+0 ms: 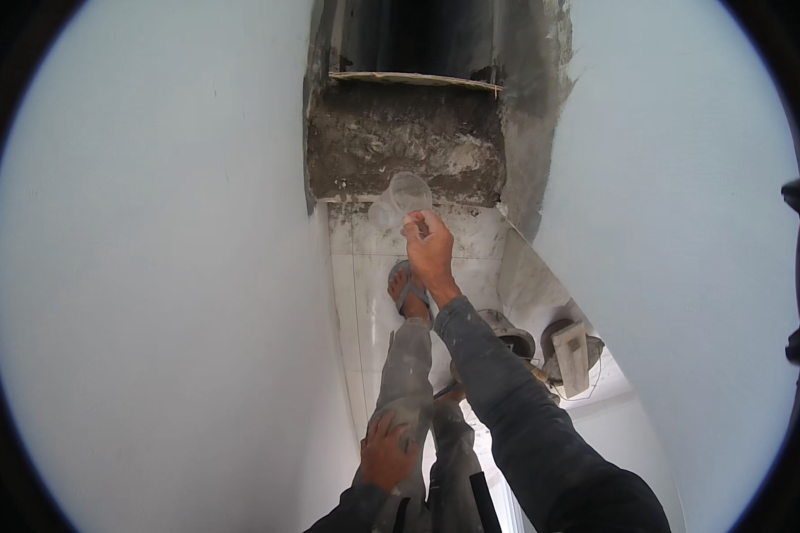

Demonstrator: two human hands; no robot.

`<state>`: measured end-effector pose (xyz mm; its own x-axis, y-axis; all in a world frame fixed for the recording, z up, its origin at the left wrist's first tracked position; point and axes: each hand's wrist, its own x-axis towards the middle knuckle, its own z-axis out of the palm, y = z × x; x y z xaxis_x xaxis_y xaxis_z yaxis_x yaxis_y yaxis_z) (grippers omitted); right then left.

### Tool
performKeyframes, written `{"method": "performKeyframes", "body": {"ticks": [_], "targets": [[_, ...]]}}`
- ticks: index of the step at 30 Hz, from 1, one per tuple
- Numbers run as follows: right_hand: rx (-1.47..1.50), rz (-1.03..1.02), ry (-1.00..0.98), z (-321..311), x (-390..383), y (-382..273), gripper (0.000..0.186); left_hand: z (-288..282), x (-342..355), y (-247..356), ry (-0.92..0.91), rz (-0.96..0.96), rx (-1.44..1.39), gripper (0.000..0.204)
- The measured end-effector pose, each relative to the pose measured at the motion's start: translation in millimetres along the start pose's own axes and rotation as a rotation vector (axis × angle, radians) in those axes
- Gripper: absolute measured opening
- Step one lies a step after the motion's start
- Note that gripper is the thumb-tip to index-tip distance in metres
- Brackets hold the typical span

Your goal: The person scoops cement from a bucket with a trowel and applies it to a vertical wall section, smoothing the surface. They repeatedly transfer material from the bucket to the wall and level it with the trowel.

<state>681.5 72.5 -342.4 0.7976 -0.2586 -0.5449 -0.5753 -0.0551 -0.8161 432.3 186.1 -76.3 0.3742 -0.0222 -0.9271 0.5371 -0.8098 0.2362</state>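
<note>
My right hand point(429, 247) is stretched forward, its fingers closed on the rim of a clear plastic cup point(409, 192). The cup is tilted over the near edge of a rough, dark patch of wet-looking mortar point(400, 133) in the doorway. Whether anything is inside the cup I cannot make out. My left hand point(388, 451) lies flat on my left thigh, fingers spread, holding nothing.
White walls point(151, 249) rise close on both sides. A thin strip of board point(413, 81) crosses the far edge of the mortar. Beside my right forearm are a dark bucket point(507, 333) and another bucket with a wooden float point(573, 355), on pale floor tiles point(342, 293).
</note>
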Motion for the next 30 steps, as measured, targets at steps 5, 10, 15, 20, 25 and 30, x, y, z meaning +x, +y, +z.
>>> {"method": "performKeyframes", "body": {"ticks": [5,10,15,20,25,30], "targets": [[0.326,0.345,-0.185,-10,59,-24,0.022,-1,-2,-4,0.022,0.011,0.014,0.037],[0.444,0.511,-0.095,-59,120,-43,0.031,1,-4,-12,0.025,0.045,0.012,0.038],[0.594,0.608,-0.201,-74,94,-52,0.025,10,-14,-18,0.062,0.074,0.015,0.038],[0.435,0.329,-0.446,-83,-11,-38,0.025,37,-27,-29,0.053,0.075,0.078,0.038],[-0.275,-0.22,-0.255,-155,-186,12,0.02,90,-40,-51,0.172,0.129,0.023,0.034],[-0.431,-0.175,-0.197,-286,-347,75,0.013,154,-56,-89,0.31,0.186,-0.162,0.03]]}}
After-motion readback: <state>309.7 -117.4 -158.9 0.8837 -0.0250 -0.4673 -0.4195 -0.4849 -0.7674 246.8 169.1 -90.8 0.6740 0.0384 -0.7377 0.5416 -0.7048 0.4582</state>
